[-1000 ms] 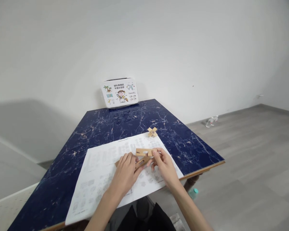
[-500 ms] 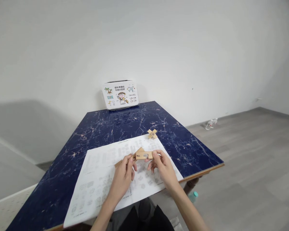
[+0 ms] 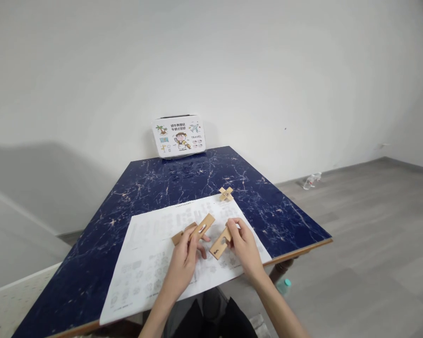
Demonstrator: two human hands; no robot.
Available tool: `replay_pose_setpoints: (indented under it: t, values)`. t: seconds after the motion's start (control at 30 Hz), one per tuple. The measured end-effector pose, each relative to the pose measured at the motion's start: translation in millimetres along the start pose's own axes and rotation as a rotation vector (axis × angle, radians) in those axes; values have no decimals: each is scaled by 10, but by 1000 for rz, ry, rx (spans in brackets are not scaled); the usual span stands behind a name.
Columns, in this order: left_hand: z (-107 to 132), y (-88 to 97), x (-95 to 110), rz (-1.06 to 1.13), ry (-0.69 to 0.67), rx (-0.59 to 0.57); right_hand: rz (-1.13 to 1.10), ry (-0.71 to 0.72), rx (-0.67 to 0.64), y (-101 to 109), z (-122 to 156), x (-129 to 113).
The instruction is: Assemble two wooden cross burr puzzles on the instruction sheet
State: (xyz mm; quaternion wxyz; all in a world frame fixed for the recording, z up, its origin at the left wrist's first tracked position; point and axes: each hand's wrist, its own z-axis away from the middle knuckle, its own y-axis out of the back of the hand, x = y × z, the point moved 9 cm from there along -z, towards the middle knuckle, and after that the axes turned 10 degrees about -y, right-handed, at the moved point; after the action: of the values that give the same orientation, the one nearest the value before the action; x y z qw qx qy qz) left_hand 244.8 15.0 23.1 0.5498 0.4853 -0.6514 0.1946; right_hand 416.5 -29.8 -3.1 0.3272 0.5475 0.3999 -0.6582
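Observation:
My left hand [image 3: 187, 251] is closed on a flat wooden puzzle piece [image 3: 206, 222] with a slot through it, tilted up to the right. Behind those fingers another wooden piece [image 3: 178, 237] sticks out to the left; whether it is held or lies on the paper I cannot tell. Between thumb and fingers, my right hand [image 3: 243, 241] pinches a notched wooden puzzle piece [image 3: 217, 247] with a dark mark near its lower end. The two hands are apart, above a printed sheet [image 3: 127, 281]. An assembled cross-shaped wooden puzzle [image 3: 226, 194] sits at the sheet's far right corner.
The sheet lies on a blue marbled table [image 3: 169, 180] with a wooden edge. A white case [image 3: 179, 136] with cartoon prints leans against the wall at the back. On the floor are a bottle with a teal cap [image 3: 286, 283] and a clear plastic item [image 3: 312, 180].
My right hand has drawn its notched piece away from the left hand's pieces and tilted it, marked end down. The slotted piece in my left hand now shows fully.

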Motion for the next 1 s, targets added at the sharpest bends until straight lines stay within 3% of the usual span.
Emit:
replay_pose_setpoints:
  t: [0.1, 0.4, 0.7, 1.0]
  values:
    - [1, 24, -17, -4, 8, 22, 3, 6, -19, -19, 9, -30]
    - [31, 133, -86, -138, 58, 106, -36, 16, -244, -209, 26, -16]
    - [8, 128, 56, -417, -39, 63, -34, -4, -252, -240, 35, 0]
    - [5, 50, 125, -447, -84, -8, -35, -34, -318, -267, 36, 19]
